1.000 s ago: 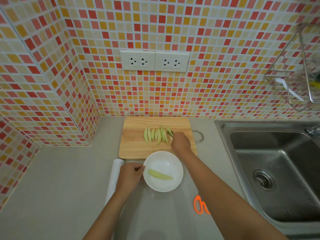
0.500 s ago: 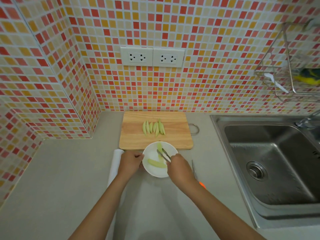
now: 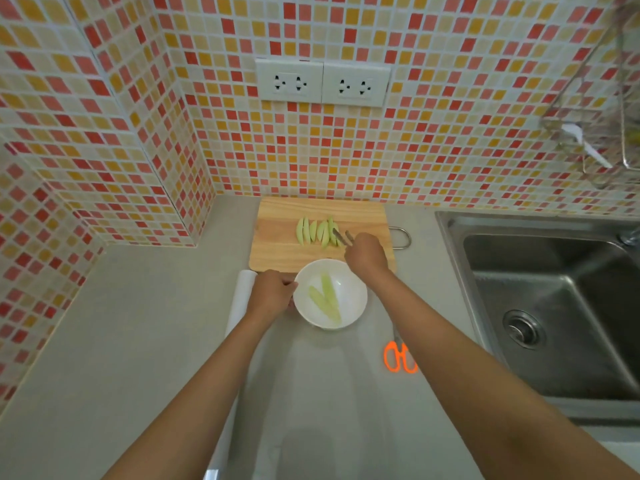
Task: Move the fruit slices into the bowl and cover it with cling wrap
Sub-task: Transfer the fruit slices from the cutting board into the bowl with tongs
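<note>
A white bowl (image 3: 349, 282) stands on the counter in front of a wooden cutting board (image 3: 360, 213). Two pale green fruit slices (image 3: 325, 296) lie inside it. Several more slices (image 3: 317, 232) sit in a row on the board. My left hand (image 3: 273, 292) grips the bowl's left rim. My right hand (image 3: 367, 254) holds metal tongs (image 3: 343, 237), whose tips reach the right end of the row. A roll of cling wrap (image 3: 240, 299) lies left of the bowl, partly behind my left hand, with a clear sheet spread over the counter.
Orange-handled scissors (image 3: 400, 356) lie on the counter right of the bowl, beside my right forearm. A steel sink (image 3: 554, 299) fills the right side. A wire rack (image 3: 595, 133) hangs on the tiled wall, and wall sockets (image 3: 322, 83) sit above the board.
My right hand dropped a second slice into the bowl, then moved the tongs back up to the row on the board. My left hand stayed on the bowl's rim.
</note>
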{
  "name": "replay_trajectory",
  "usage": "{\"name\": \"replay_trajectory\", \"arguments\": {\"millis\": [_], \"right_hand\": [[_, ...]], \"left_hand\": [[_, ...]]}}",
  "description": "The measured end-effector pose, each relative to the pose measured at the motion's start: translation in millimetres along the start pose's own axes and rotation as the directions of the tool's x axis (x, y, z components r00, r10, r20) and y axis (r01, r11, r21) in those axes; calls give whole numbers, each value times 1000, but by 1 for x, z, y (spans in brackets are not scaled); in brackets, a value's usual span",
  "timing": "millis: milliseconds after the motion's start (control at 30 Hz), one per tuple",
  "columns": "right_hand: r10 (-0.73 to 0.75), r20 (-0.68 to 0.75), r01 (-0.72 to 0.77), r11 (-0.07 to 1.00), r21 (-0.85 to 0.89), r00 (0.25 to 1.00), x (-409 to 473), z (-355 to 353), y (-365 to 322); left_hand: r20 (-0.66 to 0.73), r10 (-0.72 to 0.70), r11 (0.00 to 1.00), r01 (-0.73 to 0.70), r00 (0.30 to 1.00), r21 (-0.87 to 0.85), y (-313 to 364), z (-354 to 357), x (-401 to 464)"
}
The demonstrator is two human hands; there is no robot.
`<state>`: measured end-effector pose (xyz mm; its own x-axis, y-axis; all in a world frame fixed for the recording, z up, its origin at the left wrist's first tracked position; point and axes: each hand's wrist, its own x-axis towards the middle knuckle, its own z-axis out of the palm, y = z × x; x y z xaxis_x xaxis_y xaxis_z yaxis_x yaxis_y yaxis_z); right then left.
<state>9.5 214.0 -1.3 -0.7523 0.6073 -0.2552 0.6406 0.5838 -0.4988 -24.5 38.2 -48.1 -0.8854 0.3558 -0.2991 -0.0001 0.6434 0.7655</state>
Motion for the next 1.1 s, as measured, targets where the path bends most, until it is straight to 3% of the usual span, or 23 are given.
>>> {"name": "replay_trajectory", "arguments": {"millis": [400,667,933,1100], "right_hand": [[-3,7,3,999,-53,1000,22,16,-8],[-60,26,59,998,28,998,-50,3,19],[-53,127,77,980,-186,991,-100,22,48],[-26,20,26,1000,5,999,-65,-2,18]], "left_hand": [[6,14,1000,-14,1000,-23,-6,2,5],[28,32,999,-31,999,-38,-8,0,5],[44,43,999,-42,998,-13,-10,0,10],[30,37,999,-37,999,-17,-10,1,10]]}}
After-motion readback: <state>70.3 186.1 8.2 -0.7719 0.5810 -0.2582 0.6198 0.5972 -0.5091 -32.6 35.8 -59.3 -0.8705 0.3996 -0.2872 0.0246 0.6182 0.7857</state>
